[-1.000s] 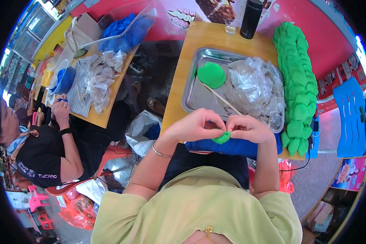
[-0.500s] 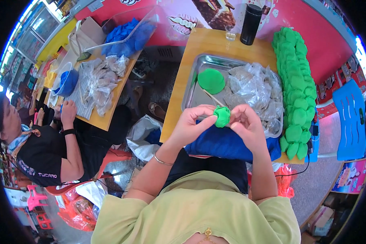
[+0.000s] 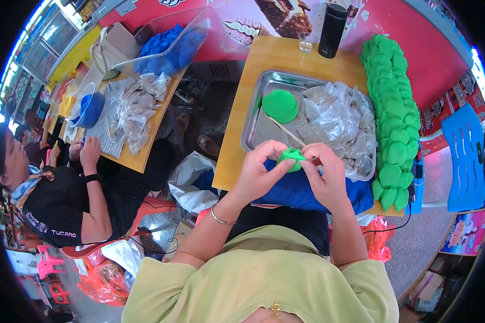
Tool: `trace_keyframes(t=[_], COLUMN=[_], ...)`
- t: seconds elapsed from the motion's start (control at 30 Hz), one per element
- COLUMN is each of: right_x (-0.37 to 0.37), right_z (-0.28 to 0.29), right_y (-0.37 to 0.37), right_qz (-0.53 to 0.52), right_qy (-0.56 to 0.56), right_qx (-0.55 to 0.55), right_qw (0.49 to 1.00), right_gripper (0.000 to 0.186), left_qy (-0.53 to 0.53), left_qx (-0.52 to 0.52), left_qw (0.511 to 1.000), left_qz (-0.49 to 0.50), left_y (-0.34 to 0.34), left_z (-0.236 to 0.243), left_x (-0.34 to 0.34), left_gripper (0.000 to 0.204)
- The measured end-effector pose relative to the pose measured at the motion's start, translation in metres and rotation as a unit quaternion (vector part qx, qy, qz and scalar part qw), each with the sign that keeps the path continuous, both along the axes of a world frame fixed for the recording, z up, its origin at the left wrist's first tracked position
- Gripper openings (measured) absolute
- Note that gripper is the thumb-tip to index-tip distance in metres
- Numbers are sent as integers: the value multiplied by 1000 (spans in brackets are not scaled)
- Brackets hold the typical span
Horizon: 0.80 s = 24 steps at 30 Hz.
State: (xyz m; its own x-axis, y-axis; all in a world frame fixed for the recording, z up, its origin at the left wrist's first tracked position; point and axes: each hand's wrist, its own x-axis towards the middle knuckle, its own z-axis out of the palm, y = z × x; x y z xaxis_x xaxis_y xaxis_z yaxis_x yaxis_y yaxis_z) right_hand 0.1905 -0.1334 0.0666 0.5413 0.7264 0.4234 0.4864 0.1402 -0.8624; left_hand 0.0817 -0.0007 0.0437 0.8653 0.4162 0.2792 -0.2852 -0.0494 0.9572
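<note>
In front of my body, over the near edge of a metal tray [image 3: 258, 89], I hold a small gathered bundle of green cloth [image 3: 292, 157]. My left hand [image 3: 264, 171] pinches it from the left, thumb along its front. The closed fingers of my right hand [image 3: 326, 175] grip its right side. Its underside is hidden by my fingers. Inside the tray lie a flat round green piece [image 3: 280, 106], perhaps a stack, a thin pale stick [image 3: 283, 129] and crumpled clear plastic bags [image 3: 331, 116] with brownish contents.
Long rows of green puffed pieces [image 3: 392, 118] line the table's right side. A black flask [image 3: 332, 31] and a small glass [image 3: 305, 43] stand at the back. Blue cloth [image 3: 307, 188] lies below the tray. To the left, a co-worker [image 3: 59, 204] sits by another table [image 3: 153, 137].
The green bundle has tipped and sits slightly lower, with more of it covered by my fingers. My right fingers have come in closer around it. The co-worker's hands have shifted slightly.
</note>
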Motion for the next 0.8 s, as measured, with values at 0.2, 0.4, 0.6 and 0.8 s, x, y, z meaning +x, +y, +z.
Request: trace_keyframes(t=[0.2,0.4,0.6,0.8], right_x=[2,0,-1,2], right_z=[2,0,-1,-1], right_y=[-1,-2,-2,-1], right_qz=[-12,21,47,106], right_qy=[-50,4,178,25], right_qx=[-34,-31,-58,-64], right_qw=[998,999,981,992], right_gripper=[16,14,12,13], left_qy=[10,-25,20,-22], left_qx=[-169,-387,-152,-388], left_qw=[983,919,988,918], left_qz=[-77,-74,-5,-75], left_y=[4,-7,2,-6], left_z=[-4,-17,-10,-6], left_x=[-3,3,-4,-2], left_gripper=[9,20,15,15])
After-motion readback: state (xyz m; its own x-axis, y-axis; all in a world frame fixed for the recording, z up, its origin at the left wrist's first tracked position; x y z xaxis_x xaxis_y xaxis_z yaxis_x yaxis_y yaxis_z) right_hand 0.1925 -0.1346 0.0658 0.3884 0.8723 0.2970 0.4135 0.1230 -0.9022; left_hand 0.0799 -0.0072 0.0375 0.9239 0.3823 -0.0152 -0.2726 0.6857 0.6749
